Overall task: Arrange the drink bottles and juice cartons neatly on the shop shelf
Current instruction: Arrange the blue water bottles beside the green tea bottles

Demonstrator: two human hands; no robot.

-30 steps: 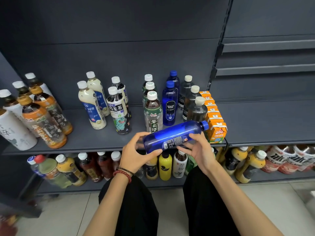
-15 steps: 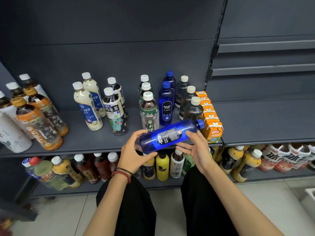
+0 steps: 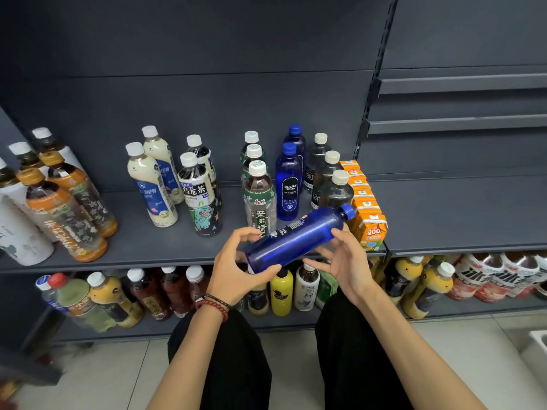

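Blue bottle (image 3: 299, 236): translucent deep blue plastic, blue screw cap, dark label with white print facing up. It lies tilted, cap end higher and to the right, base lower and to the left. It is in the air over the front edge of the shelf (image 3: 133, 250), just before the middle rows.

Left hand (image 3: 236, 270): thumb under the base and fingers curled over it, gripping. Right hand (image 3: 346, 261): fingers beneath the shoulder end and thumb against the upper side, holding. The hands are apart, one at each end.

Edges and room:
- the cap is just beside the front orange juice carton (image 3: 370, 229); cannot tell if they touch
- a bare strip of shelf runs along the front lip, left of the hands
- a bare gap lies between the oolong row and the green-label row
- the next shelf bay, right of the cartons, shows bare grey board

Counts on this shelf:
- upright blue bottles (image 3: 288, 187): two, in file
- dark clear soda bottles (image 3: 337, 190): three
- green-label tea bottles (image 3: 259, 199): three
- oolong bottles (image 3: 198, 199): two
- milky white bottles (image 3: 151, 184): two
- orange-label tea bottles (image 3: 59, 214): two
- cartons: one row, number unclear towards the back

A lower shelf (image 3: 207, 328) holds mixed bottles, partly hidden
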